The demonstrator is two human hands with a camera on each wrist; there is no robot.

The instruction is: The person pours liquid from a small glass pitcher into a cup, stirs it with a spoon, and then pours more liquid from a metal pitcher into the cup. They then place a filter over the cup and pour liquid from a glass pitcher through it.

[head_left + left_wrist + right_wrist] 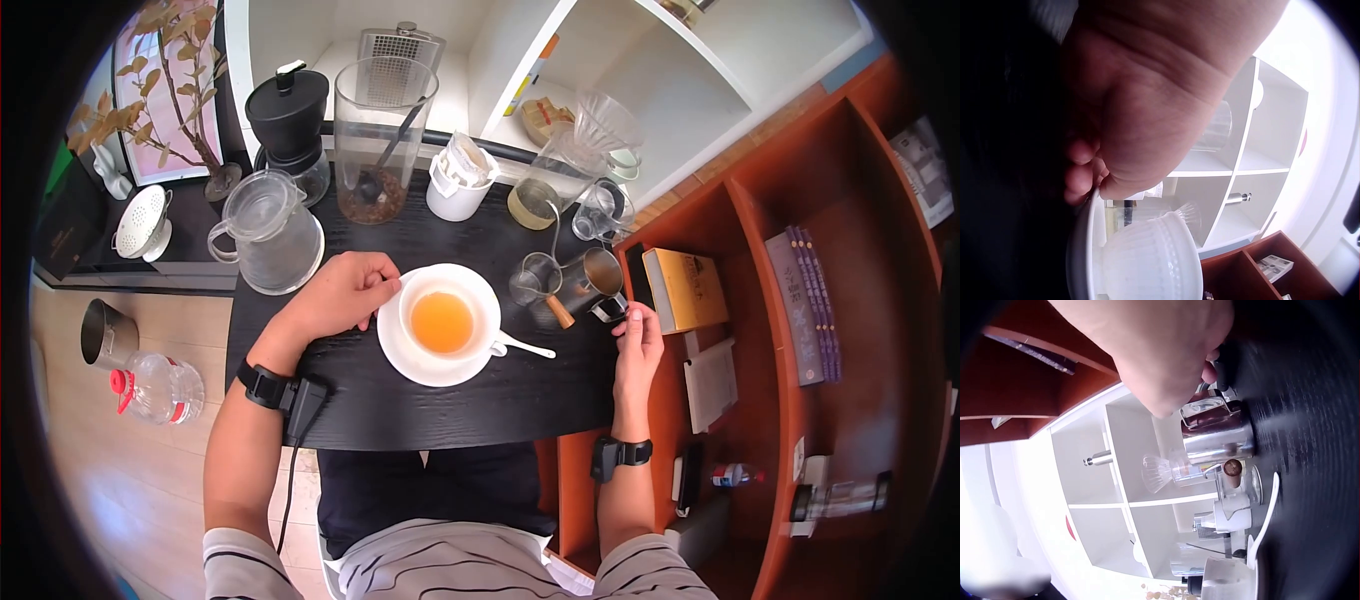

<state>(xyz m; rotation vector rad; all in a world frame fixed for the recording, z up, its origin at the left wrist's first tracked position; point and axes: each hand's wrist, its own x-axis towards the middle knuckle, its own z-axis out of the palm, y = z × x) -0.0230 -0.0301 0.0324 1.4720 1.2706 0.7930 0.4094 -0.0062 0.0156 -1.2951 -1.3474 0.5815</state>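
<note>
A white cup (408,318) of orange-brown liquid sits on a white saucer (436,377), with a white spoon (528,347) at its right. My left hand (343,292) pinches the saucer's left rim; in the left wrist view the thumb and fingertips of the hand (1141,119) meet at the saucer (1080,256) beside the cup (1150,259). My right hand (638,360) has its curled fingers at the handle of a steel pitcher (600,272). In the right wrist view the hand (1166,350) partly hides the handle of the pitcher (1219,437).
Behind the cup stand a glass server (268,225), a black grinder (288,115), a tall glass cylinder (385,120) and a white mug (458,200). A small glass with a wooden handle (560,312) is left of the pitcher. A brown shelf (760,420) borders the right.
</note>
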